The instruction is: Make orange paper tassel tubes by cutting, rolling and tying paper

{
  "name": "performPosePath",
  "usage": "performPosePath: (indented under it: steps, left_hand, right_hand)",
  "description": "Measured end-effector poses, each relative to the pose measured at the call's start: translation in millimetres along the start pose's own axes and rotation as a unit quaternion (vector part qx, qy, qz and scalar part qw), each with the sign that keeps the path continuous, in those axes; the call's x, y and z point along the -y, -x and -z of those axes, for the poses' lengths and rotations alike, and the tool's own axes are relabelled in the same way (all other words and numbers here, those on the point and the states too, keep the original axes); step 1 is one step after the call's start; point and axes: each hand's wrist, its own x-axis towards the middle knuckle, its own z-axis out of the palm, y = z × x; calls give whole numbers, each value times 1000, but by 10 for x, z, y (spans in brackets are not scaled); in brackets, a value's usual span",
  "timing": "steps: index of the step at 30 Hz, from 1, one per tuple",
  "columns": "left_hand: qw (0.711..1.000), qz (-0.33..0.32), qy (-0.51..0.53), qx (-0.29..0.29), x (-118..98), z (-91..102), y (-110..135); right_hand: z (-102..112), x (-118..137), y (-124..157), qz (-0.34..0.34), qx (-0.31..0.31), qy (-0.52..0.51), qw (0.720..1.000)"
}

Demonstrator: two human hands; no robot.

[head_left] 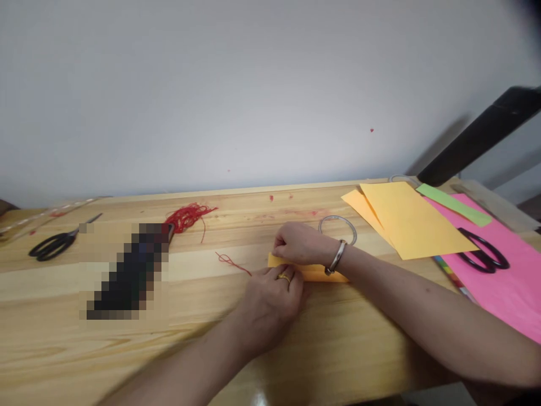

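Note:
A narrow folded strip of orange paper lies on the wooden table in the middle. My left hand, with a gold ring, has its fingers curled down on the strip's near left end. My right hand, with a silver bangle on the wrist, is closed in a pinch on the strip's far left end. Most of the strip is hidden under the two hands and the right wrist. A short piece of red thread lies just left of the hands.
Orange sheets, a green strip and a pink sheet with black scissors lie at the right. A metal ring is behind my right hand. A red thread bundle, a blurred dark object and other scissors lie left.

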Motion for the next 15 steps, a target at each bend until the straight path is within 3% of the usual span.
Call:
performPosePath:
  steps: [15]
  left_hand:
    - [1000,3,-5,-2,6,-73,16]
  right_hand:
    - [19,156,-32,-36,0,72,997]
